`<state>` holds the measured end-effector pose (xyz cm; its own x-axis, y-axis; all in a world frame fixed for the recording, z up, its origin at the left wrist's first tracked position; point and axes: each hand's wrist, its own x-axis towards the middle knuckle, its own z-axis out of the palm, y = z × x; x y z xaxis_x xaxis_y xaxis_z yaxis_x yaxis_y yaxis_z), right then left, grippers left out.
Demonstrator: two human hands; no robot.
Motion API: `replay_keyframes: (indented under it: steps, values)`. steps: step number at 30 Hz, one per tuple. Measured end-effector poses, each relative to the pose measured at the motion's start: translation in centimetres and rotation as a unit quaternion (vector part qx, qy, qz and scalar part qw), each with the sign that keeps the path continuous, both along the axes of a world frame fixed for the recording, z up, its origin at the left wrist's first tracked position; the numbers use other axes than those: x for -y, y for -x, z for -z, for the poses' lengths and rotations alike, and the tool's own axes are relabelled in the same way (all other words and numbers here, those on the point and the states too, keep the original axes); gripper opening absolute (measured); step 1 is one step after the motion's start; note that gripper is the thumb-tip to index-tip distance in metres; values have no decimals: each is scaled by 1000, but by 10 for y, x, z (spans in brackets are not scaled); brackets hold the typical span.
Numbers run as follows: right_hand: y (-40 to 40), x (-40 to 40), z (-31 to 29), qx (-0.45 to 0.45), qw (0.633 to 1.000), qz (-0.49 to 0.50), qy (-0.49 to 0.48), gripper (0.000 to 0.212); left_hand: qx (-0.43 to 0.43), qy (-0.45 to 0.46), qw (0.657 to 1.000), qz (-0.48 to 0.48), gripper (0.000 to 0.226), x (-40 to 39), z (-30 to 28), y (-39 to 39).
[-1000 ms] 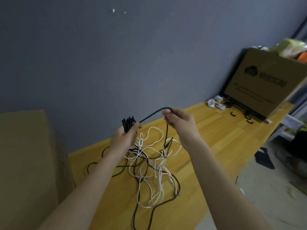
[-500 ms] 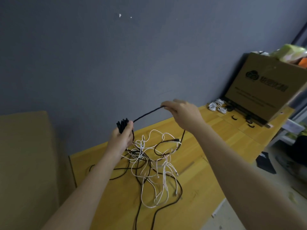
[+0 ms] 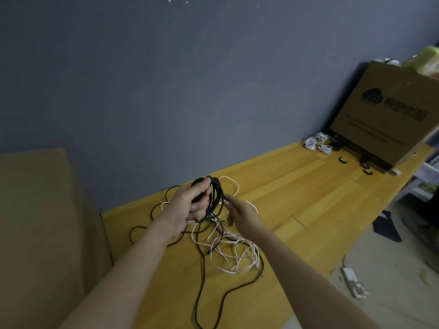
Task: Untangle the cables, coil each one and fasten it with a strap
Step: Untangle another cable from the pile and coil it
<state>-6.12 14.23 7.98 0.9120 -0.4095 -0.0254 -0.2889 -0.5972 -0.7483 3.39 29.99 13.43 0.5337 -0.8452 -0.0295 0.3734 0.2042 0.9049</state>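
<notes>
The left hand (image 3: pixel 190 205) holds a bunch of black cable loops (image 3: pixel 215 200) up above the tabletop (image 3: pixel 297 193). Its grip is closed: the fingers curl round the loops and the thumb lies over the top of them. The loops hang down past the palm, on the side toward the right hand.

The right hand (image 3: pixel 242 213) is just beside the loops. Its fingertips (image 3: pixel 227 200) pinch a bit of black cable right where it meets the bunch. The other fingers of that hand are bent loosely.

Under both hands lies a messy pile of white cables (image 3: pixel 234 251) mixed with more black cable (image 3: pixel 228 293). The long black cable runs from the pile toward the near edge of the tabletop and bends back in a big curve.

Far off, by the wall, sit three small white coiled cables (image 3: pixel 317 142). They are next to a big cardboard box (image 3: pixel 389 115). A few little black straps (image 3: pixel 342 160) lie on the wood in front of the box, well apart from the hands.
</notes>
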Motion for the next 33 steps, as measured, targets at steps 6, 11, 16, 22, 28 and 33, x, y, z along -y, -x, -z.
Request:
replay_keyframes:
  steps: [6,11,16,22,28,33]
  values:
    - [25,-38,41,-33,999,-22,16,38,-20,39,999,-6,23,8,8,2]
    - [41,-54,50,-122,938,-155,285,47,46,2,997,-63,16,14,17,-2]
    - [44,-56,30,-29,918,-185,350,50,334,-185,921,-82,21,13,24,0]
    - [49,-50,-15,165,962,-85,200,23,481,-344,806,-25,31,10,20,6]
    - [38,-16,-47,195,969,4,155,16,293,-266,917,62,53,8,4,4]
    - [30,-8,-26,157,986,36,44,13,308,-219,915,144,35,6,2,2]
